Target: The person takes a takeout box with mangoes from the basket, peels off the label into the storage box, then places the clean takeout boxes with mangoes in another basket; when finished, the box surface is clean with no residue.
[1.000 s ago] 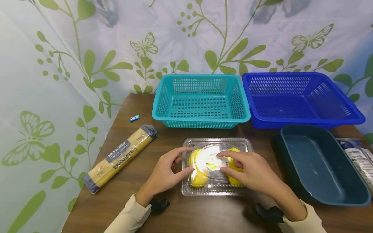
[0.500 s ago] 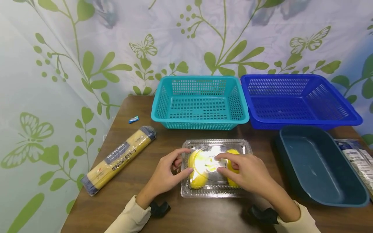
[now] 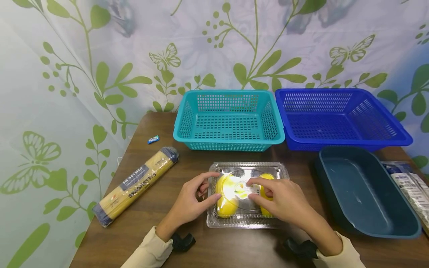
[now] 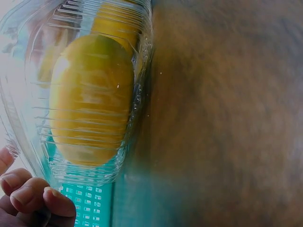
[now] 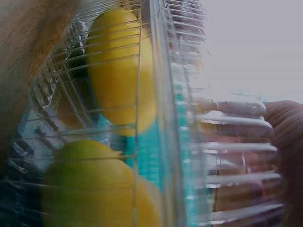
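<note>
A clear plastic clamshell box [image 3: 246, 220] lies on the brown table, with yellow mangoes [image 3: 227, 208] showing through its lid. At the box's left edge is my left hand [image 3: 189, 201], thumb and index finger reaching to the lid and the other fingers bent. My right hand [image 3: 286, 197] lies over the right half of the lid, thumb and index fingertips spread close on its top. One smooth mango [image 4: 92, 104] fills the box side in the left wrist view. Through the ribbed wall in the right wrist view, a yellow mango [image 5: 120, 71] stands above a greener one [image 5: 90, 184].
Behind the box stand a turquoise basket [image 3: 228, 141] and a blue basket [image 3: 348, 143]. A dark teal tub [image 3: 362, 193] is on the right, beside a printed packet [image 3: 410, 190]. On the left lie a spaghetti pack [image 3: 135, 186] and a small blue wrapper [image 3: 153, 139].
The head view has shifted slightly, so the baskets and table sit a little lower. My hands keep nearly the same places on the box, the right one marginally further left.
</note>
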`<control>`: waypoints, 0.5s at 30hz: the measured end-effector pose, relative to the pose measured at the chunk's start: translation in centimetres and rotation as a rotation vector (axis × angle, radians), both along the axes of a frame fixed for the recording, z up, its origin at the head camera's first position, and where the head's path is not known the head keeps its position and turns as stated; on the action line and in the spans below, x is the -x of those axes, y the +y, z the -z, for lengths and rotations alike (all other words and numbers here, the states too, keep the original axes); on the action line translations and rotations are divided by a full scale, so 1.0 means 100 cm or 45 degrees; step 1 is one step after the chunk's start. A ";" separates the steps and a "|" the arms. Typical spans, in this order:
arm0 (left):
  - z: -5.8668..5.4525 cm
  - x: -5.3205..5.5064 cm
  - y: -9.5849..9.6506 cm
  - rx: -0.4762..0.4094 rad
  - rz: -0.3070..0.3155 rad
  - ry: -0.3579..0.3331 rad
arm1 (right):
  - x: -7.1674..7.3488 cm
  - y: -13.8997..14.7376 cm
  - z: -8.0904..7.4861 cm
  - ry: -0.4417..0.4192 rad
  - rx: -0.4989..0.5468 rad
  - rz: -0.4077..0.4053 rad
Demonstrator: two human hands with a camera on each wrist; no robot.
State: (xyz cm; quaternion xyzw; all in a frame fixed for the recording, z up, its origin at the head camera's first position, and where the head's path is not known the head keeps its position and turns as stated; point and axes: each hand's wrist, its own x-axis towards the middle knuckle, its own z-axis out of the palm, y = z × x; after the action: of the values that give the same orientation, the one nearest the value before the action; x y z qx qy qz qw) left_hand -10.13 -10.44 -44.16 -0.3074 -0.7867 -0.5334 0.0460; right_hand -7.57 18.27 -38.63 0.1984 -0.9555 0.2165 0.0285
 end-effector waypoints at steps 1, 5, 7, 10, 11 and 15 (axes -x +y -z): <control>0.000 0.000 0.000 -0.002 0.001 0.000 | 0.000 0.000 0.000 0.003 -0.001 -0.005; 0.001 -0.001 0.000 -0.008 0.002 -0.008 | 0.000 0.000 0.000 0.009 -0.007 -0.025; 0.002 -0.001 0.000 -0.009 0.003 -0.013 | 0.000 0.000 0.000 0.010 -0.005 -0.033; 0.002 -0.001 0.000 -0.013 0.006 -0.015 | 0.000 0.001 0.000 -0.001 0.002 -0.037; 0.002 -0.001 0.000 -0.013 0.006 -0.015 | 0.000 0.001 0.000 -0.005 0.001 -0.037; 0.002 -0.001 -0.001 -0.011 0.003 -0.013 | 0.001 0.001 0.000 -0.015 0.008 -0.039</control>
State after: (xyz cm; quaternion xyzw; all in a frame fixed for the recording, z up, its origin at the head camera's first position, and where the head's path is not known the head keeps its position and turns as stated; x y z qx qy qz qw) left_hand -10.03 -10.49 -44.33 -0.3054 -0.7842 -0.5385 0.0427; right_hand -7.65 18.39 -38.67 0.2116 -0.9518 0.2209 0.0201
